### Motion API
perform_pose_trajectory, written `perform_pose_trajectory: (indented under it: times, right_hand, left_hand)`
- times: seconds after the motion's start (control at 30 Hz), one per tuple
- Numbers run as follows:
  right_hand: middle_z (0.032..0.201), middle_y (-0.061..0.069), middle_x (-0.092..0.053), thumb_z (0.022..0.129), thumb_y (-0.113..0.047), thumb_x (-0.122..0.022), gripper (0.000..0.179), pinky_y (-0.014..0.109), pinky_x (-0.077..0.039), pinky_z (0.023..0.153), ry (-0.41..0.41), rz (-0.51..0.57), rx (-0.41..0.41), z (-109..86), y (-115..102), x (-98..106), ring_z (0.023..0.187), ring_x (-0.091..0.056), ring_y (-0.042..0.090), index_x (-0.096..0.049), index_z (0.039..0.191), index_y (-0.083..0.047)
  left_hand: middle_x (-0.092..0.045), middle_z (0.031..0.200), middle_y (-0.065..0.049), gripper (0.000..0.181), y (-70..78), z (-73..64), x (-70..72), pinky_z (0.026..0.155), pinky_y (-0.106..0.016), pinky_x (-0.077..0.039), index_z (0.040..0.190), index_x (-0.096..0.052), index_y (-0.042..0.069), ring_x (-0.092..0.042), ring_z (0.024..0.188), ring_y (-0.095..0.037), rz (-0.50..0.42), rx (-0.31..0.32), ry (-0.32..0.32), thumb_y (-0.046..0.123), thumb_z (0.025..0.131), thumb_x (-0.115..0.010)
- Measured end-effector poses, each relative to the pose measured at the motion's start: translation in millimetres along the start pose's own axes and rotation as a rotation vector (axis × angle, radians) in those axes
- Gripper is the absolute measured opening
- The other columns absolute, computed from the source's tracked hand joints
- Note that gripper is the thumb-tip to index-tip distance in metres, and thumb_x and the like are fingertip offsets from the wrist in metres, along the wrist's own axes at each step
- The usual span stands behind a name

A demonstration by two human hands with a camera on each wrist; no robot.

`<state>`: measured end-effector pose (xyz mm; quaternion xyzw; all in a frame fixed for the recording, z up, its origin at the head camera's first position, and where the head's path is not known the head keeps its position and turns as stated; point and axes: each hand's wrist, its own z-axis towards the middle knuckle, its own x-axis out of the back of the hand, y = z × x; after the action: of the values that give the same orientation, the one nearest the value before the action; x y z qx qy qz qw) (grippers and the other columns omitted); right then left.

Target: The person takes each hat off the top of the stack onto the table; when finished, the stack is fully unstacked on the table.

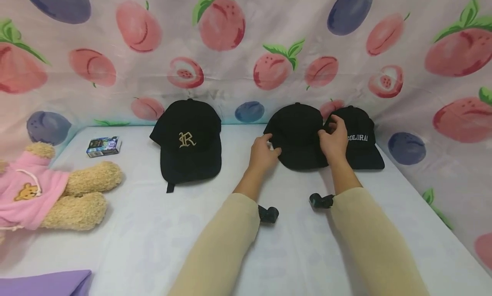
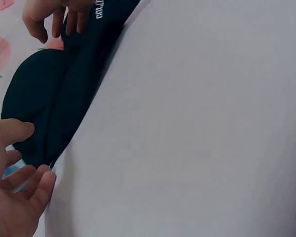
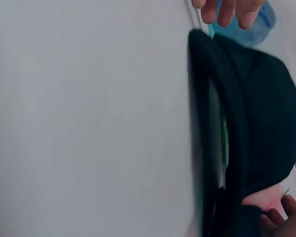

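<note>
A plain black cap stands against the fruit-print cloth, between my two hands. My left hand is at its left edge, thumb and fingers spread apart; in the left wrist view the thumb overlaps the cap, and contact is unclear. At the cap's right side is my right hand, its fingers loosely bent in front of a second black cap with white lettering, partly hidden by that hand. Neither hand visibly grips anything. Further left sits a third black cap bearing a gold R.
On the left lie a small patterned box and a plush bear in a pink top. Purple fabric shows at the near left corner. The fruit-print cloth rises behind and at the right of the white surface.
</note>
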<state>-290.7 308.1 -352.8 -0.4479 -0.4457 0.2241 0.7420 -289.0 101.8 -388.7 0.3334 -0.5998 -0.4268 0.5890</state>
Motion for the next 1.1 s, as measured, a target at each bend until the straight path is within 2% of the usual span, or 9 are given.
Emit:
perform_pose_trajectory:
  times: [0.1,0.2,0.33,0.6,0.93,1.1]
  right_hand:
    - [0.148,0.019,-0.052,0.094,-0.005,-0.054,0.062,0.045,-0.037,0.116,0.064,0.043,0.004,-4.1,-9.9,-6.7,0.137,-0.047,0.034,-0.044,0.154,-0.012]
    - [0.146,0.017,-0.053,0.094,-0.005,-0.055,0.059,0.041,-0.035,0.117,0.124,0.066,0.000,-7.5,-18.9,-12.9,0.138,-0.046,0.031,-0.048,0.151,-0.012]
    - [0.147,0.015,-0.053,0.094,-0.006,-0.056,0.056,0.037,-0.034,0.119,0.147,0.092,0.016,-12.3,-32.3,-20.9,0.139,-0.045,0.028,-0.050,0.149,-0.011]
    - [0.147,0.015,-0.052,0.095,-0.008,-0.055,0.054,0.038,-0.033,0.120,0.062,0.085,0.065,-24.1,-52.9,-34.8,0.140,-0.045,0.029,-0.051,0.148,-0.011]
    - [0.146,0.017,-0.051,0.094,-0.008,-0.057,0.055,0.043,-0.035,0.118,0.014,0.098,0.119,-33.4,-63.8,-45.2,0.137,-0.045,0.034,-0.051,0.149,-0.010]
    - [0.150,0.016,-0.048,0.096,-0.012,-0.057,0.058,0.046,-0.037,0.118,-0.056,0.100,0.114,-38.4,-71.6,-51.0,0.139,-0.043,0.035,-0.046,0.153,-0.011]
  left_hand:
    - [-0.057,0.145,-0.020,0.055,-4.5,0.4,9.5,0.105,-0.040,-0.053,0.148,-0.055,0.004,-0.064,0.124,-0.031,-0.046,0.013,0.024,0.013,0.095,-0.069]
    - [-0.061,0.142,-0.017,0.051,-10.0,0.2,17.4,0.104,-0.040,-0.053,0.145,-0.058,0.005,-0.065,0.124,-0.030,-0.136,0.049,0.043,0.013,0.095,-0.068]
    - [-0.063,0.140,-0.018,0.047,-15.6,-0.6,30.4,0.103,-0.043,-0.054,0.143,-0.060,0.005,-0.066,0.124,-0.030,-0.242,0.076,0.068,0.013,0.097,-0.067]
    - [-0.064,0.138,-0.017,0.045,-20.0,-4.9,53.1,0.102,-0.043,-0.054,0.142,-0.061,0.007,-0.066,0.123,-0.031,-0.198,0.068,0.071,0.016,0.098,-0.064]
    - [-0.064,0.139,-0.016,0.044,-16.0,-13.6,69.5,0.099,-0.044,-0.055,0.142,-0.062,0.011,-0.066,0.122,-0.030,-0.203,0.060,0.085,0.016,0.098,-0.063]
    - [-0.063,0.140,-0.016,0.044,-11.8,-15.6,77.4,0.101,-0.045,-0.054,0.143,-0.061,0.012,-0.065,0.123,-0.030,-0.210,0.047,0.081,0.017,0.099,-0.063]
